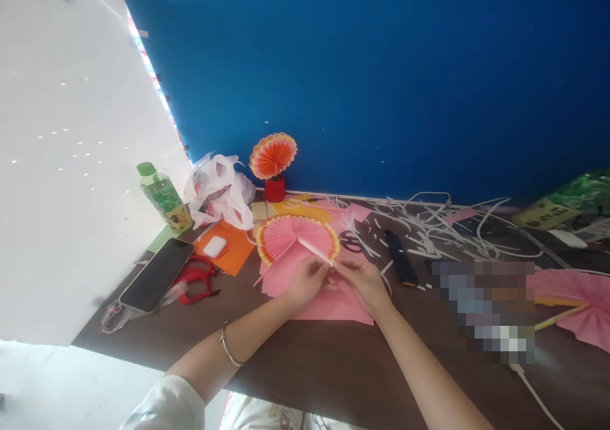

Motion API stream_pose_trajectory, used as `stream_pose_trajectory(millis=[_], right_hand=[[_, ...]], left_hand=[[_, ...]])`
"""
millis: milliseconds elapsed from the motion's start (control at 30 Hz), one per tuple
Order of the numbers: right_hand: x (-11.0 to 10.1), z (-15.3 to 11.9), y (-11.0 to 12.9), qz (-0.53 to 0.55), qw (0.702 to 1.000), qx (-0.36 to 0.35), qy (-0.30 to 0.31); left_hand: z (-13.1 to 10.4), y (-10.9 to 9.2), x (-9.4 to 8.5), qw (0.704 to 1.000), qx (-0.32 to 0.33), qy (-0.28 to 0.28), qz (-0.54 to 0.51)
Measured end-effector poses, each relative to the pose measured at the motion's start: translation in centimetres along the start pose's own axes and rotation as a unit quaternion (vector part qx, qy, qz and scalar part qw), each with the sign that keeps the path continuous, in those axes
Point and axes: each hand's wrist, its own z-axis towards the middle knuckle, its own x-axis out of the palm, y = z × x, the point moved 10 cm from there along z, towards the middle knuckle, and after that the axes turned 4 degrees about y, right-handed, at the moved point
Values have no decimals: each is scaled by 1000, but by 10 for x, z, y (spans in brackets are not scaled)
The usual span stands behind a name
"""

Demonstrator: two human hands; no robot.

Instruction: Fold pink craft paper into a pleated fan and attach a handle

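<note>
A pleated paper fan, pink with an orange and yellow rim, is spread in front of me over pink paper sheets. One straight edge of it is a pale, narrow strip slanting down to the right. Around the lower end of that strip, my left hand pinches from the left. The fingers of my right hand close on the same end from the right. A thin pink stick end juts out at the fan's lower left. My fingers partly hide the gripped end.
Scissors and a dark cutter lie beyond my right hand. At left are a phone, red ribbon, orange paper, a white case and a green bottle. A fan flower stands behind; white cables tangle at right.
</note>
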Motion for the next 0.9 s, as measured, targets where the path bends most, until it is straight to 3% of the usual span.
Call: stream_pose_trajectory(millis=[167, 300, 467, 600, 700, 900], right_hand=[[2, -3, 20, -20, 999, -46, -9], [5, -5, 35, -149, 984, -97, 0], [4, -4, 34, -211, 969, -127, 1], [9, -7, 37, -216, 961, -170, -1], [15, -11, 43, -227, 954, -196, 2], [19, -16, 52, -272, 938, -214, -14]], left_hand=[[1, 2, 0, 1000, 2, -5, -1], [3, 4, 1, 1000, -7, -3, 2], [-2, 4, 0, 996, -30, -4, 78], [-9, -18, -12, 968, 44, -53, 243], [-9, -28, -19, 950, 85, -84, 289], [-5, -36, -7, 932, 154, -20, 327]])
